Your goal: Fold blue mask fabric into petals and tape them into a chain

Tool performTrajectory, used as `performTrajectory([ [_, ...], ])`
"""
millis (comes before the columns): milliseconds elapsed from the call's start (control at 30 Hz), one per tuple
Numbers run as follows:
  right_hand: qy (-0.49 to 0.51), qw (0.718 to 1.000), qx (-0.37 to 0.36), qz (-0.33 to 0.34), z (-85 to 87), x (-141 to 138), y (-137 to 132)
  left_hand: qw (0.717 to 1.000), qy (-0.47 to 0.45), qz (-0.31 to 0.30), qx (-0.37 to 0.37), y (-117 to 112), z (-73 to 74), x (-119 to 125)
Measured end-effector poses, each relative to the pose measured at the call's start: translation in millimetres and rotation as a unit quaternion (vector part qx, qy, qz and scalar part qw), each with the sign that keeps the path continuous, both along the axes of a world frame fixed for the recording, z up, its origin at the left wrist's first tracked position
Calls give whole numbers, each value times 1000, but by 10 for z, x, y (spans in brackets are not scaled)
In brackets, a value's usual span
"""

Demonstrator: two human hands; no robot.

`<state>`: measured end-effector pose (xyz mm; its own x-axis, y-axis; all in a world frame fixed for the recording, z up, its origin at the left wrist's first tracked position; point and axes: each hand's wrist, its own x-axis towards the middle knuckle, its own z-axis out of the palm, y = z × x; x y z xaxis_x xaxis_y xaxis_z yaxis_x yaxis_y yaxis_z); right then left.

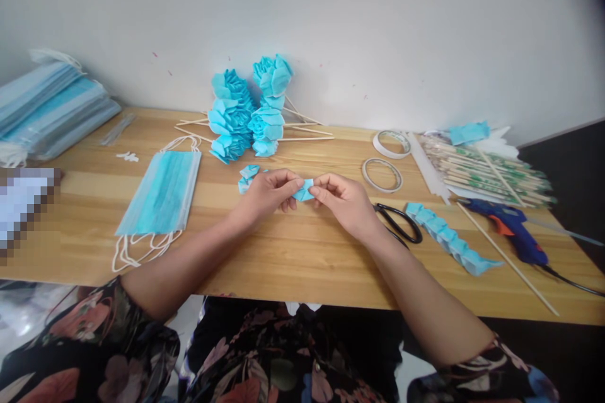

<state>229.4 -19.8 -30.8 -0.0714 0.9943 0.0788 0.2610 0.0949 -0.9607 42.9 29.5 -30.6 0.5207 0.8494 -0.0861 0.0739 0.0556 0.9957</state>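
My left hand (pixel 267 192) and my right hand (pixel 343 198) meet over the middle of the wooden table (pixel 293 264). Both pinch one small folded blue piece of mask fabric (pixel 304 190) between their fingertips. Just behind my left hand lies another small folded blue piece (pixel 247 175). Farther back, blue fabric flowers on thin sticks (pixel 250 110) lean in a bunch by the wall.
A pile of flat blue face masks (pixel 163 192) with white ear loops lies at the left; a bigger stack (pixel 51 107) sits at the far left. Right of my hands: black scissors (pixel 401 223), two tape rolls (pixel 382 174), a folded blue strip (pixel 449 239), a blue glue gun (pixel 513 230), packed chopsticks (pixel 486 170).
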Motion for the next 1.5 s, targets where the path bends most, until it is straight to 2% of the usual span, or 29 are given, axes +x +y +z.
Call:
performTrajectory([
  [233, -16, 1000, 1, -3, 7, -7, -7, 1000, -1, 7, 8, -5, 14, 8],
  [533, -14, 999, 10, -34, 42, -33, 6, 999, 22, -31, -13, -46, 47, 38],
  [1100, -49, 998, 18, -30, 49, -15, -15, 999, 39, -7, -21, -61, 134, 60],
  [1267, -103, 992, 45, -50, 22, -22, -23, 998, 70, -2, 3, -61, 91, 50],
  [1500, -194, 972, 115, -72, 37, -41, -43, 990, 117, 21, 80, -74, 68, 44],
])
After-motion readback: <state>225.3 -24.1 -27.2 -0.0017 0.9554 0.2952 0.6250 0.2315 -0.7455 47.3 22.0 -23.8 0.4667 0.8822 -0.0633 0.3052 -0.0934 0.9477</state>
